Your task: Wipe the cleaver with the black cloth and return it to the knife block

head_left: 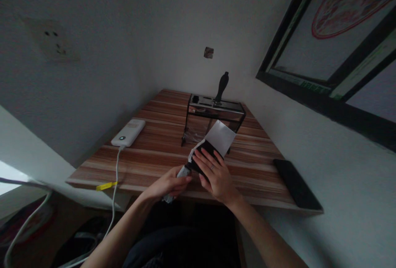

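Note:
A cleaver with a broad pale blade (220,136) is held slanted over the front of the wooden table. My left hand (169,183) is closed around its handle (184,171), which has a greyish, crinkled wrapping. Across the lower part of the blade lies a black cloth-like piece (204,151) with a whitish edge on its left. My right hand (217,177) grips this piece against the blade, fingers laid over the top and thumb on the near side. The blade's underside is hidden. Just behind the blade stands a knife rack (216,109) with one black-handled tool (222,87) upright in it.
The wood-grain table (154,152) fits between walls. On its left lies a white power bank (128,132) with a white cable (116,169) running down over the front edge, bearing a yellow tag (105,186). A black phone-like slab (297,183) lies along the right edge.

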`<control>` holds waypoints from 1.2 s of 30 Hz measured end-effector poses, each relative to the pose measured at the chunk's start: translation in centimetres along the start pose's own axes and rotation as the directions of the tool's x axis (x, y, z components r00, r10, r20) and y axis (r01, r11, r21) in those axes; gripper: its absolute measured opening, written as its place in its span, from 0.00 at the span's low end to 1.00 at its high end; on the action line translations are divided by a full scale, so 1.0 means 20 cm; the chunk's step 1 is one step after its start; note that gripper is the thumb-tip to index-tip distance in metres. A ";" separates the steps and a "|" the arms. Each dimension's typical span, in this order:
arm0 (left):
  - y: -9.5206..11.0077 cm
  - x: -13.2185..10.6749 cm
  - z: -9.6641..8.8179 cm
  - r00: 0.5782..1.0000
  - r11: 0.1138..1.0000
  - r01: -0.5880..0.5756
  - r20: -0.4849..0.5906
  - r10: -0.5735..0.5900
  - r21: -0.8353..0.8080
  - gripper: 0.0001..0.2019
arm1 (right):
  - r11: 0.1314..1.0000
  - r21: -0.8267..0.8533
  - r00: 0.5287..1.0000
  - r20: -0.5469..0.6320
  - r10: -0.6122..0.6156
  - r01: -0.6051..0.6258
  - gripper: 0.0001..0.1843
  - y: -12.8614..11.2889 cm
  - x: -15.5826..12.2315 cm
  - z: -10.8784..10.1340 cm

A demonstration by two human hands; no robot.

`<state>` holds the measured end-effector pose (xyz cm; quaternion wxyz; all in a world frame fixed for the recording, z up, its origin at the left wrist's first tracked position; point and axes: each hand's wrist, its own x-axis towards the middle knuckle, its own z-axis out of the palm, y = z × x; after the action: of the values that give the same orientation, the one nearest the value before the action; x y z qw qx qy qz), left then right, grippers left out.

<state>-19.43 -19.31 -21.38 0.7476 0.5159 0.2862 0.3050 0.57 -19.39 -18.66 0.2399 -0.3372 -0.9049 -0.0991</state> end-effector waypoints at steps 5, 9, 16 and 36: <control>0.00 0.00 0.00 1.000 1.000 0.009 0.022 -0.009 -0.019 0.17 | 1.000 -0.004 1.000 -0.008 0.007 -0.007 0.29 0.10 0.02 -0.05; 0.00 0.00 0.01 1.000 1.000 0.019 0.010 -0.019 0.013 0.17 | 1.000 -0.012 0.999 -0.038 -0.001 0.000 0.28 0.18 0.02 -0.09; 0.00 -0.01 0.01 0.999 0.999 0.038 0.033 -0.039 0.013 0.17 | 0.998 -0.046 0.994 -0.104 0.042 -0.047 0.27 0.32 0.05 -0.16; 0.00 -0.01 0.01 0.999 1.000 0.023 0.041 -0.022 -0.008 0.15 | 0.996 -0.058 0.996 -0.073 0.057 -0.061 0.28 0.28 0.09 -0.18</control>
<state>-19.53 -19.59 -21.34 0.7590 0.5156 0.2752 0.2871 4.40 -15.40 -14.48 0.2646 -0.3669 -0.8822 -0.1309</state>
